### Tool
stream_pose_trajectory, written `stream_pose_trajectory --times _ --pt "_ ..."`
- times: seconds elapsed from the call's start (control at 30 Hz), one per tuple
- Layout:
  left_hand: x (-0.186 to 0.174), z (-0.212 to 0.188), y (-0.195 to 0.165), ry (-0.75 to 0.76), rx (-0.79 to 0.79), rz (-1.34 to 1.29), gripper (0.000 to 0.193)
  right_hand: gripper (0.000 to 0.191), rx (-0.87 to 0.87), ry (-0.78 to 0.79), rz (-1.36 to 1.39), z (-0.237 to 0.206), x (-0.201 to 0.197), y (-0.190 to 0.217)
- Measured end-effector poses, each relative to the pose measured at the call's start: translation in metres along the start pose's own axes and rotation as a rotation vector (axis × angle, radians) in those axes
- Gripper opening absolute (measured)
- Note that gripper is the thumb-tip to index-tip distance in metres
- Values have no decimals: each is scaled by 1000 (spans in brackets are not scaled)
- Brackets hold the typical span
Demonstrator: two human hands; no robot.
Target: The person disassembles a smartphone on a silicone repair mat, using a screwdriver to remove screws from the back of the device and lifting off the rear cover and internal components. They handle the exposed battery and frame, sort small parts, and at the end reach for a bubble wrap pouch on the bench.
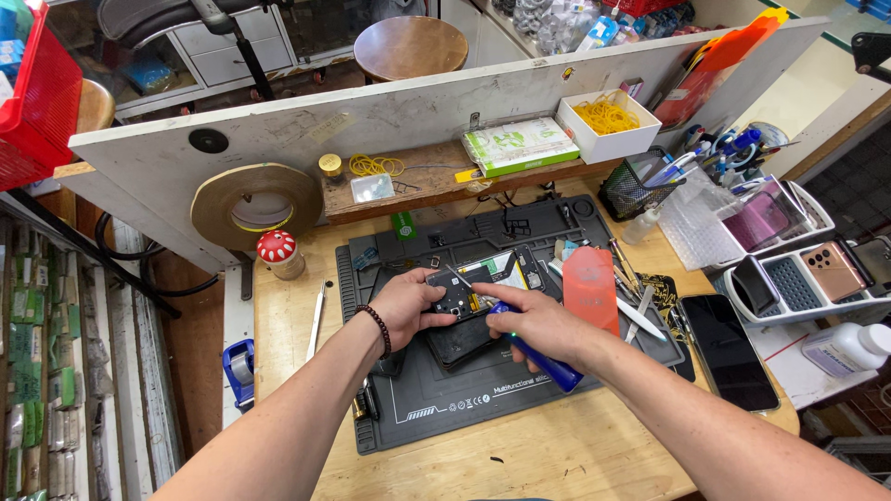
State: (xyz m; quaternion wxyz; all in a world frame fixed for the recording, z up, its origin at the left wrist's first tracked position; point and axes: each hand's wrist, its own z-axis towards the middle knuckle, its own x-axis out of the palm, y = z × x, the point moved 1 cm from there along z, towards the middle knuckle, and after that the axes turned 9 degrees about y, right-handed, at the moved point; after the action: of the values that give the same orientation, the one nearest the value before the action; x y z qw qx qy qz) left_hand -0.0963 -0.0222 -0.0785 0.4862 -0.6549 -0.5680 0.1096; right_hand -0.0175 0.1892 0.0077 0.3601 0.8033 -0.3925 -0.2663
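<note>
Left hand [408, 304]: yours, one beaded bracelet [376, 327] at the wrist; fingers closed on the left edge of the opened phone [464, 292], holding it over the mat.
Right hand [538, 320]: yours, closed around one blue screwdriver [543, 357]; its tip rests on the phone's inner boards.
Phone: one, back removed, above the middle of the mat, between both hands.
Mat [436, 390]: one, dark grey, flat on the wooden surface [557, 455], white print along its front edge.
Orange card [589, 288]: one, lying on the mat just right of the phone.
Second phone [729, 351]: one, black, screen up, right of the mat.
Tape roll [255, 206]: one, large, brown, leaning on the white partition.
Box of rubber bands [608, 125]: one, white, square, yellow bands inside, on the back shelf.
Flat package [520, 146]: one, white and green, rectangular, left of that box.
Bottle [845, 348]: one, white, on its side, far right.
</note>
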Motion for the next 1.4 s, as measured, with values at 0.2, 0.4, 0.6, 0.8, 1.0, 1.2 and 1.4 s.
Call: stream_pose_trajectory --times 0.2,0.4,0.6,0.8,1.0,1.2,1.4 --pt "4 -2 -3 2 -9 6 25 63 39 -94 68 -9 -18 -11" --pt "9 -7 -5 -15 -20 29 26 63 40 -172 133 -20 -33 -25" --pt "11 -9 -5 -21 -22 34 25 63 28 -243 155 -31 -40 -34" --pt "9 -5 -3 -26 -19 32 25 64 7 -282 172 -33 -36 -42" --pt "6 -2 -2 -22 -21 -2 24 64 -29 -352 233 -29 -35 -50" --pt "1 -7 -9 -25 -98 48 21 62 -139 -394 470 -31 -42 -64" --pt "18 -8 -10 -31 -202 125 22 60 -145 -331 598 -35 -43 -65"
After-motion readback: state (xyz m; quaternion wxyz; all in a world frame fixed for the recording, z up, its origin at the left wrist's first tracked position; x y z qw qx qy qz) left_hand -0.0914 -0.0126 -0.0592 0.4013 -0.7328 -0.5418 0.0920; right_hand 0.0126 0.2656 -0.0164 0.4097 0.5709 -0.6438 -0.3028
